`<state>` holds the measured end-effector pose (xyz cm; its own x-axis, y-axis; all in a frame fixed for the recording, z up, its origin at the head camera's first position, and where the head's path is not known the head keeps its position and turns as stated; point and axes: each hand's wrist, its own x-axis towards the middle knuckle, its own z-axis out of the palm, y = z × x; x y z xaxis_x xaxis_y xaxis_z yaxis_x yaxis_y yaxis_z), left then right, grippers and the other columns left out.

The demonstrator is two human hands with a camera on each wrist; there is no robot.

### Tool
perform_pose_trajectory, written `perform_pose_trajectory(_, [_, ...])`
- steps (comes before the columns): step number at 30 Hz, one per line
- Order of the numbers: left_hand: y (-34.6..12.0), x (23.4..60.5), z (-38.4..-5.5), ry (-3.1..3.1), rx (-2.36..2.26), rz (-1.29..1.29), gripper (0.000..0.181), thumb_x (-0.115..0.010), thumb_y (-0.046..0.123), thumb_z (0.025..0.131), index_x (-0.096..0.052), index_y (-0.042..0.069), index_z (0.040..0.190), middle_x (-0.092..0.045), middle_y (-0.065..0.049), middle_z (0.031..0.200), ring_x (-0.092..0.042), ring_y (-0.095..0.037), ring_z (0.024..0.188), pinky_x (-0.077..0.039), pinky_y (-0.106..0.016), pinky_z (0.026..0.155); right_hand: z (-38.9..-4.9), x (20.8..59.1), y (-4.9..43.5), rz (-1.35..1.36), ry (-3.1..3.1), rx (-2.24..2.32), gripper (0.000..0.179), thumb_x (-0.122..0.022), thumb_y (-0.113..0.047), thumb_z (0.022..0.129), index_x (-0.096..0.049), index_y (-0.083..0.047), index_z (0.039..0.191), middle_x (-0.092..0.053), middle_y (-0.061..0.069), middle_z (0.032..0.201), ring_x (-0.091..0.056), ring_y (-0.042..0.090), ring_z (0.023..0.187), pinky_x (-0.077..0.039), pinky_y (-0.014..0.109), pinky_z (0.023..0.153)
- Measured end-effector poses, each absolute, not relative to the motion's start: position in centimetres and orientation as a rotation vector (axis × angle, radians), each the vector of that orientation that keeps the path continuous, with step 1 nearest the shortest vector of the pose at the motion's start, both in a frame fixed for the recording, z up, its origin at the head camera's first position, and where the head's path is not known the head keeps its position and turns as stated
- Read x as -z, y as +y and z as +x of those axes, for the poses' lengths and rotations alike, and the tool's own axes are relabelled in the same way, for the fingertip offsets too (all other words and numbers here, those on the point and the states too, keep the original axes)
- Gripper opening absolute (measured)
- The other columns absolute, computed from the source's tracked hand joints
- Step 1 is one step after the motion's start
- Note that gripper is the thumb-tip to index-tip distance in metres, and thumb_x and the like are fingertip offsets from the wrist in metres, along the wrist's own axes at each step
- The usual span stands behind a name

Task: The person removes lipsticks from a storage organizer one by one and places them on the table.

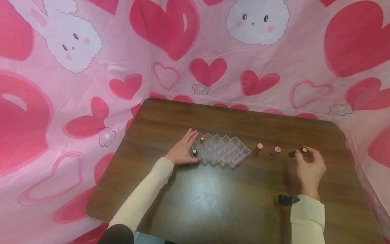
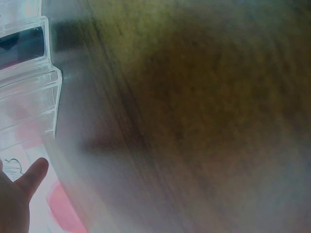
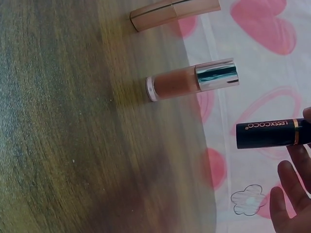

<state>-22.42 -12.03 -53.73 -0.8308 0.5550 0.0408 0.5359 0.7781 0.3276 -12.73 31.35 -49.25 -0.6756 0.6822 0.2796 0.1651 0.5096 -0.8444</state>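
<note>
My right hand (image 1: 311, 166) pinches a black lipstick tube (image 3: 269, 133) with a gold band, held above the table's right side. At the left end of a clear lipstick organizer (image 1: 224, 150), my left hand (image 1: 184, 150) rests with thumb and fingers spread. Near that hand, a gold-topped tube (image 1: 202, 140) and a black-capped tube (image 1: 194, 153) stand in the end compartments. Between the organizer and my right hand, a peach lipstick (image 1: 258, 149) and a lip gloss tube (image 3: 175, 83) with a shiny cap stand upright on the table.
The brown wooden table (image 1: 195, 200) has rounded corners. Pink cloth (image 1: 213, 44) printed with hearts and rabbits hangs behind and beside it. A black strap (image 1: 288, 200) shows at my right wrist.
</note>
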Motion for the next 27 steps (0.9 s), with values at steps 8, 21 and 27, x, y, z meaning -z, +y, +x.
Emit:
perform_pose_trajectory(8, [-12.05, 53.74, -22.4, 2.92, -0.485, 0.916, 0.11, -0.06, 0.067, 0.064, -0.005, 0.018, 0.145, -0.003, 0.004, 0.152, 0.011, -0.011, 0.138, -0.029, -0.038, 0.106, -12.77, 49.23, 31.69, -0.828, -2.306, -1.13, 0.036, -0.061, -0.035, 0.08, -0.062, -0.014, 0.109, -0.06, -0.003, 0.093, -0.047, -0.005, 0.072, -0.034, 0.013, 0.063])
perform_pose_trajectory(21, [-12.04, 53.54, -22.46, 2.904, -0.479, 0.934, 0.109, -0.059, 0.067, 0.065, -0.005, 0.017, 0.145, -0.007, -0.001, 0.152, 0.009, -0.014, 0.139, -0.03, -0.04, 0.105, -13.29, 49.78, 32.2, -0.888, -2.467, -1.123, 0.041, -0.057, -0.037, 0.082, -0.058, -0.014, 0.116, -0.06, 0.011, 0.109, -0.039, -0.013, 0.064, -0.034, 0.018, 0.065])
perform_pose_trajectory(27, [-12.04, 53.56, -22.43, 2.906, -0.473, 0.916, 0.109, -0.059, 0.067, 0.065, -0.004, 0.018, 0.145, -0.002, 0.004, 0.152, 0.01, -0.013, 0.139, -0.03, -0.04, 0.105, -13.46, 50.13, 32.28, -0.874, -2.519, -1.089, 0.041, -0.057, -0.036, 0.083, -0.058, -0.013, 0.116, -0.06, 0.013, 0.112, -0.037, -0.014, 0.067, -0.034, 0.022, 0.07])
